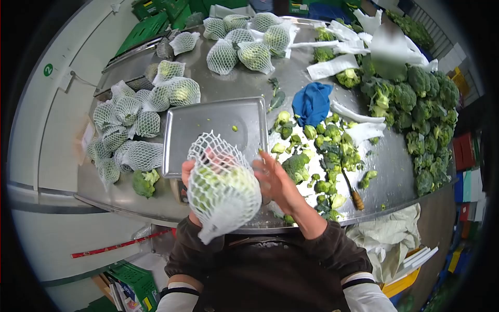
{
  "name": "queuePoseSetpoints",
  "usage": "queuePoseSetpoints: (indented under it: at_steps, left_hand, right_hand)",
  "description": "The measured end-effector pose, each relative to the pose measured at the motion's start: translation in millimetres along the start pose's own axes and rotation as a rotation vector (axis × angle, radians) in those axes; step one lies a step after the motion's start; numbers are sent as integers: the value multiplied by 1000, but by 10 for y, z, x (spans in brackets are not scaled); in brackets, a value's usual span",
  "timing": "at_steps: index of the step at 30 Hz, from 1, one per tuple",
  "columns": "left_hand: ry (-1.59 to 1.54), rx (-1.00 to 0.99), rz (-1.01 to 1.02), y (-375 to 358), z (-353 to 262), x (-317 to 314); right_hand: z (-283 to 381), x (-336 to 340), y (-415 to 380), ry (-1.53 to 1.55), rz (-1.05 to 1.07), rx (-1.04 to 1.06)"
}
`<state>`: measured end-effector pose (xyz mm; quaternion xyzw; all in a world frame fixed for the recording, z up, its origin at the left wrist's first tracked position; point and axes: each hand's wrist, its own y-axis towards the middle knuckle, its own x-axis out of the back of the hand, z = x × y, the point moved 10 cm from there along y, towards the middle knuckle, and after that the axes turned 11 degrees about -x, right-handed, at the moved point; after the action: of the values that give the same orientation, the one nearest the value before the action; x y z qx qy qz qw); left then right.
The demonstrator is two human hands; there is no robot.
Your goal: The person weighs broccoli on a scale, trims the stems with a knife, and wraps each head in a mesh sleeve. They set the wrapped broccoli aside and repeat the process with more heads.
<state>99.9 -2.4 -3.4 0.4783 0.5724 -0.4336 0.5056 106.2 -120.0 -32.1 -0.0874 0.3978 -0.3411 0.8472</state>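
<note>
In front of me, a broccoli head is inside a white foam net sleeve, whose mesh hangs over the near edge of a metal tray. My left hand grips the netted broccoli from the left and behind; the mesh partly hides its fingers. Just right of the sleeve, my right hand is raised with fingers apart, slightly blurred and holding nothing. Left of the tray lies a bare broccoli head. Several netted broccoli heads are piled beyond it.
More netted heads sit at the back. To the right are broccoli trimmings, a blue cloth, a knife with a wooden handle and a large stack of bare broccoli. White foam sleeves lie at the back right.
</note>
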Motion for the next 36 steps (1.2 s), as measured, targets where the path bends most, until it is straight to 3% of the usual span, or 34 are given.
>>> queuePoseSetpoints:
  at_steps: [2, 3, 5, 6, 7, 9, 11, 12, 13, 15, 17, 20, 23, 25, 26, 29, 31, 36]
  left_hand:
    - [221, 152, 7, 41, 152, 9]
    - [176, 145, 27, 104, 135, 20]
    - [815, -227, 54, 219, -394, 45]
    - [1024, -361, -15, 203, -509, -243]
    - [1018, -373, -9, 199, -577, -234]
    - [910, -350, -59, 96, -742, -87]
    - [873, -263, -45, 3, -685, -65]
    - [953, -280, 41, -37, -583, -186]
    - [1033, -297, 123, -71, -546, -273]
    - [981, -378, 83, -70, -885, 10]
    - [442, -254, -119, -147, -1128, 444]
    - [367, -176, -111, -312, -1378, 718]
    - [294, -123, 34, -252, -1381, 685]
    - [311, -294, -334, -135, -1648, 797]
    - [287, -362, -420, 16, -1817, 642]
    - [94, -346, 84, 656, -2452, 226]
    - [360, -553, -69, 1128, -3230, 305]
    - [733, -711, -203, 2188, -4400, -142]
  right_hand:
    - [-46, -379, -115, 274, 173, -52]
    - [-169, -372, -108, 287, 93, -187]
    - [-113, -351, 43, 306, 153, -64]
    - [-13, -295, 95, 293, 112, 28]
    - [144, -284, 111, 273, 69, 117]
    - [490, -312, 80, 115, -3, 363]
    - [694, -376, 86, -224, -239, 526]
    - [750, -482, 106, -608, -371, 587]
    - [737, -663, 96, -768, -362, 630]
    - [739, -860, 134, -800, -338, 702]
    - [787, -765, 263, -440, -252, 570]
    - [1138, -407, 377, -441, -391, 537]
    - [1362, -354, 554, -261, -324, 528]
    - [1372, -383, 683, -288, -299, 478]
    - [1355, -395, 726, -294, -311, 480]
    - [1087, -223, 882, -330, -372, 325]
    - [922, -112, 905, -328, -419, 222]
    - [690, 229, 886, -308, -539, 93]
